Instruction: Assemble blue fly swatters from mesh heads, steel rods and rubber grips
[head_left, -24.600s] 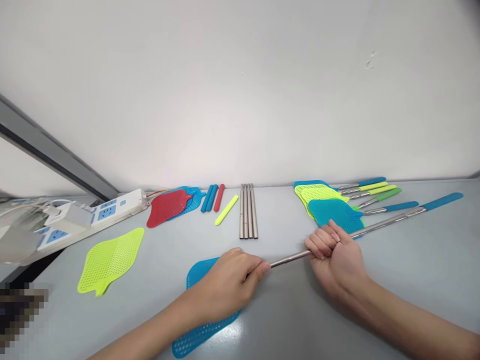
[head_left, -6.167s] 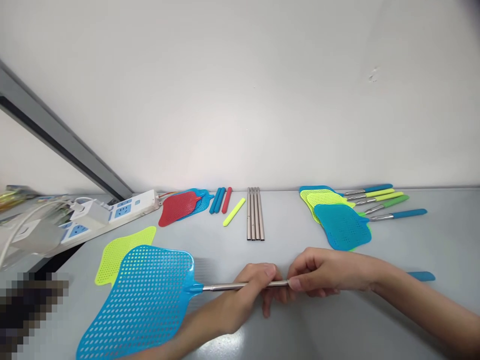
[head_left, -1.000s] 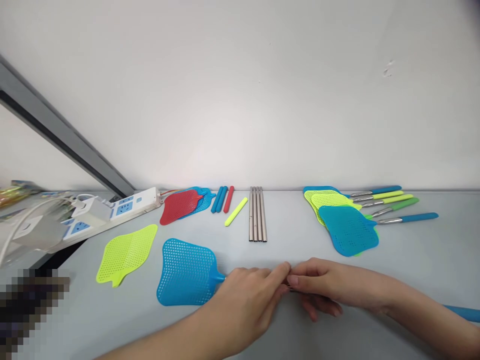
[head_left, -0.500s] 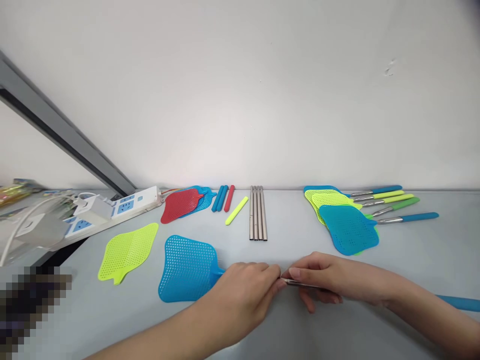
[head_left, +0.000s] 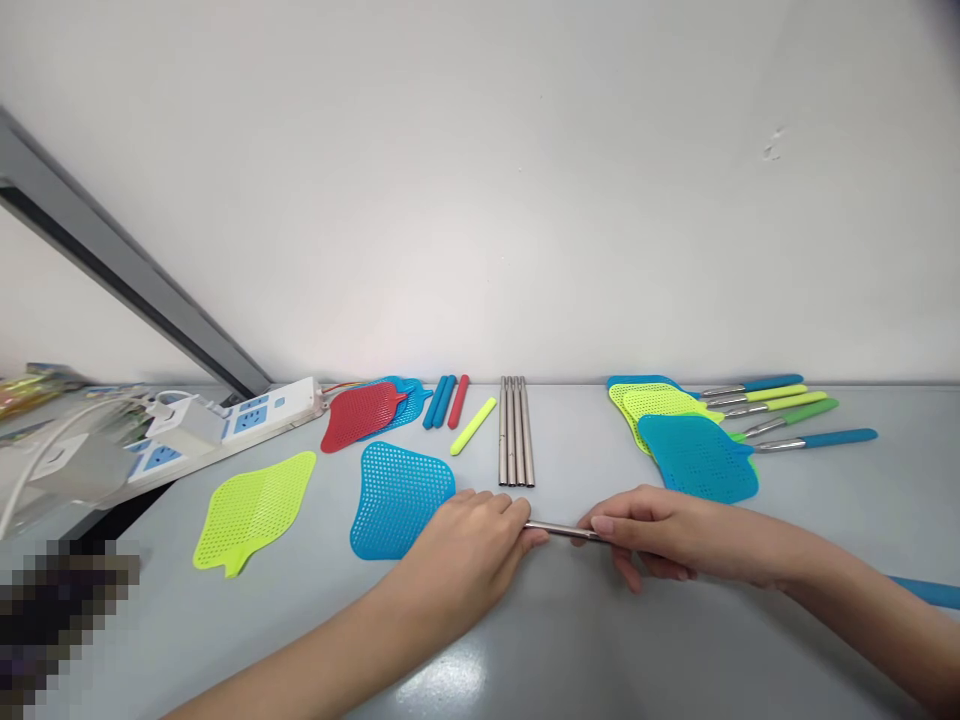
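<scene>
A blue fly swatter head (head_left: 397, 505) sticks out to the left of my left hand (head_left: 480, 545), whose closed fingers hide its neck. A thin metal rod (head_left: 559, 528) runs from those fingers to my right hand (head_left: 649, 535). My right thumb and forefinger pinch the rod, with the other fingers curled below. In line with the rod, a blue handle (head_left: 926, 592) shows past my right forearm at the right edge. The forearm hides any link between them.
Several metal rods (head_left: 516, 432) lie side by side near the wall, beside blue, red and yellow handles (head_left: 473, 426). Loose swatter heads, yellow (head_left: 255, 508) and red (head_left: 362, 415), lie left. Complete swatters (head_left: 697, 455) are piled right. A power strip (head_left: 262, 410) stands at the left.
Both hands have moved up the table, the left one also leftward, carrying the blue swatter head up and to the right at its tip. More bare rod shows between the hands.
</scene>
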